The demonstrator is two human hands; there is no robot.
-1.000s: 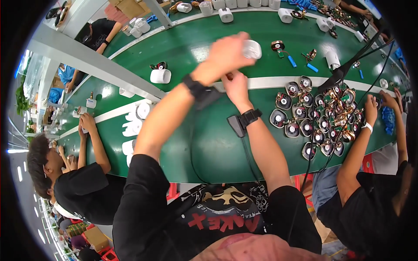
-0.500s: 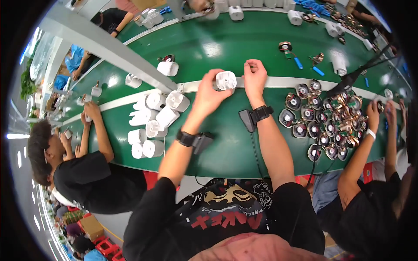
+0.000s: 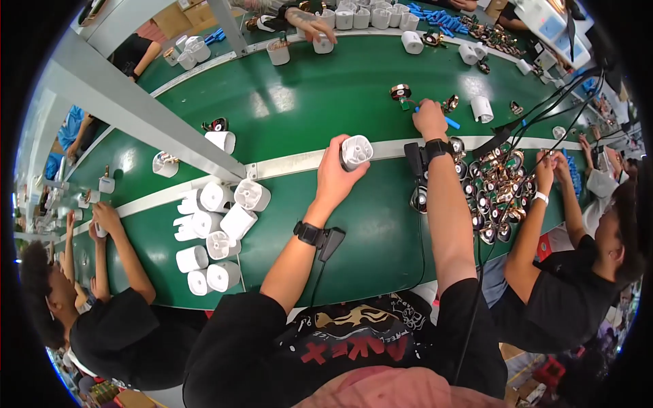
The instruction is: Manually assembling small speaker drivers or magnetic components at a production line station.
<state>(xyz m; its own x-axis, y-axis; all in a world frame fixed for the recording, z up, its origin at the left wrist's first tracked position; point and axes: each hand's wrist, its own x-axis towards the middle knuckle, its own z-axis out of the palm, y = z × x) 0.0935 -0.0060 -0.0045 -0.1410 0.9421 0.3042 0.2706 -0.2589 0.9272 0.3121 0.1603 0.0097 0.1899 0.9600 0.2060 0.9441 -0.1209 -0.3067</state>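
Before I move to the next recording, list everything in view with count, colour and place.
Held plastic housing: one, white, picture centre
Clustered plastic housings: about ten, white, left
Scattered plastic housings: many, white, mostly far side
Speaker-like units: many, black and copper, piled right
Near blue cylinders: apparently two, blue, right of centre, one mostly covered
Work surface: green, throughout
Metal post: one, pale, upper left
Black cables: several, right
Co-workers: several, nearest two in black, left and right
Wristbands: two, black, wrists
Left hand: one, bare, centre, gripping the housing
Right hand: one, bare, upper right, grip unclear
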